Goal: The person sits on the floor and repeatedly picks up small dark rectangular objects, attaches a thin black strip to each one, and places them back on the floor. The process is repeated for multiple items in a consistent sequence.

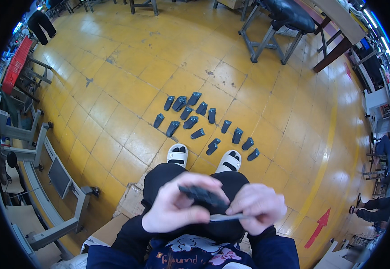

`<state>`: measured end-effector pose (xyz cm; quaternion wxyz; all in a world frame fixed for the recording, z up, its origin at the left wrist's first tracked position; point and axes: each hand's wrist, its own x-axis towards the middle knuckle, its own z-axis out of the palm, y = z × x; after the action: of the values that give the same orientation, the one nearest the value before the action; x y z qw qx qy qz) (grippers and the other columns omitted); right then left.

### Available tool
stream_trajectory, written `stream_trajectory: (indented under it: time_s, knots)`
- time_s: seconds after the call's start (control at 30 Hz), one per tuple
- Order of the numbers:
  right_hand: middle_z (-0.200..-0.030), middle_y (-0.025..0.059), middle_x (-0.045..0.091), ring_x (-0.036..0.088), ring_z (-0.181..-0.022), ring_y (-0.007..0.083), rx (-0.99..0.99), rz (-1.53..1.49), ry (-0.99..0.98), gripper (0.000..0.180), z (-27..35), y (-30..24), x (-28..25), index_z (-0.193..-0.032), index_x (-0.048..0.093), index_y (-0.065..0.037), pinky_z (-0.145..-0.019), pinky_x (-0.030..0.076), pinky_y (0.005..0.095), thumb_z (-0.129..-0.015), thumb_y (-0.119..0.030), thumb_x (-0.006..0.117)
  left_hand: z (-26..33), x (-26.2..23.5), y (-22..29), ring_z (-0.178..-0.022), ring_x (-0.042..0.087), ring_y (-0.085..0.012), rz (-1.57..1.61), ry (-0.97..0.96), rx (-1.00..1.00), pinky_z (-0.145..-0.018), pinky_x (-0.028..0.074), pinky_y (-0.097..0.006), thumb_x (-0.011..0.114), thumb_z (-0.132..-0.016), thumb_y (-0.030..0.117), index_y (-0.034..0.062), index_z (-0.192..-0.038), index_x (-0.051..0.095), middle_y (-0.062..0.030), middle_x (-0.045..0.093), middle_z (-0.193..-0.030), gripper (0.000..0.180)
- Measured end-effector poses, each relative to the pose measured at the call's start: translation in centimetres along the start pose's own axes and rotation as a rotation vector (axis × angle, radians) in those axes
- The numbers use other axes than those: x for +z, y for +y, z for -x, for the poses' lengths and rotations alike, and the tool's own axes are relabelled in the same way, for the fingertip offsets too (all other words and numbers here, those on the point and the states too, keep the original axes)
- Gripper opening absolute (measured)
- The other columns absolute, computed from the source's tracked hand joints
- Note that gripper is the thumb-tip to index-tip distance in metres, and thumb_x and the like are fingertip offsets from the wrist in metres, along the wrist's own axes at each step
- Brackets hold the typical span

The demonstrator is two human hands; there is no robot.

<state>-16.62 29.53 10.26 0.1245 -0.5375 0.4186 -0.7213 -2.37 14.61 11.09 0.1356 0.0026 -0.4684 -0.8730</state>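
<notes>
Above my lap, my left hand (pixel 179 204) is closed around a small dark piece (pixel 202 196), its fingers blurred by motion. Close by on the right, my right hand (pixel 260 207) pinches a thin grey strip (pixel 225 218) that reaches toward the left thumb. The right fingertips come up to the dark piece's end; whether they touch it I cannot tell. On the yellow tiled floor (pixel 114 112) past my feet lie several black, flat, tapered pieces (pixel 211 115), loosely scattered and some overlapping.
Cardboard (pixel 132 201) sits beside my left leg. Farther left stand a grey metal frame (pixel 76 210) and a red crate (pixel 17 65). A black-seated stool (pixel 284 20) and a wooden table (pixel 338 22) are at the far right. Other people (pixel 376 208) are at the right edge and far left.
</notes>
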Motion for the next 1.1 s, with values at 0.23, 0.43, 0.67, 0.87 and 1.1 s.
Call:
stream_trajectory:
  time_s: [0.23,0.43,0.67,0.87,1.1]
  knots:
    - [-0.077,0.0126,0.068,0.064,-0.060,0.0205,-0.017,0.108,-0.077,0.019,-0.3,-0.1,-0.7,-0.080,0.058,-0.005,-0.053,0.049,0.0278,-0.075,-0.011,0.076,-1.3,0.3,0.5,-0.082,0.065,-0.0245,-0.671,-0.158,0.240,-0.069,0.050,-0.032,0.072,-0.072,-0.002,-0.0009,-0.106,0.064,-0.0129,0.068,-0.094,0.035]
    - [-0.057,0.0033,0.045,0.044,-0.043,0.0188,0.268,0.222,-0.226,0.030,-1.0,1.1,0.3,-0.070,0.053,-0.008,-0.042,0.029,0.0297,-0.071,-0.018,0.081,-1.5,-0.1,1.1,-0.080,0.060,-0.0275,-0.708,-0.150,0.008,-0.070,0.048,-0.032,0.070,-0.076,0.001,0.0017,-0.101,0.060,-0.0101,0.063,-0.094,0.027]
    - [-0.062,0.0034,0.051,0.049,-0.047,0.0177,0.261,0.116,-0.270,0.028,-1.5,1.9,0.0,-0.074,0.056,-0.007,-0.043,0.033,0.0274,-0.073,-0.021,0.080,-1.3,-0.9,1.1,-0.079,0.060,-0.0279,-0.638,-0.167,0.002,-0.070,0.049,-0.033,0.070,-0.075,0.002,0.0002,-0.104,0.060,-0.0118,0.062,-0.093,0.030]
    - [-0.068,0.0060,0.055,0.052,-0.049,0.0174,0.265,0.084,-0.278,0.027,-1.1,2.1,-0.1,-0.079,0.060,-0.003,-0.044,0.034,0.0264,-0.076,-0.024,0.078,-1.6,-1.3,1.1,-0.073,0.063,-0.0282,-0.626,-0.197,-0.018,-0.065,0.050,-0.033,0.072,-0.078,0.004,-0.0031,-0.098,0.062,-0.0153,0.065,-0.090,0.024]
    - [-0.065,0.0050,0.056,0.051,-0.047,0.0165,0.228,0.058,-0.228,0.027,-0.9,2.3,-0.3,-0.080,0.063,-0.002,-0.043,0.033,0.0257,-0.076,-0.025,0.078,-1.5,-1.6,1.3,-0.075,0.064,-0.0273,-0.579,-0.207,-0.024,-0.067,0.051,-0.033,0.074,-0.077,0.005,-0.0036,-0.101,0.064,-0.0157,0.067,-0.094,0.028]
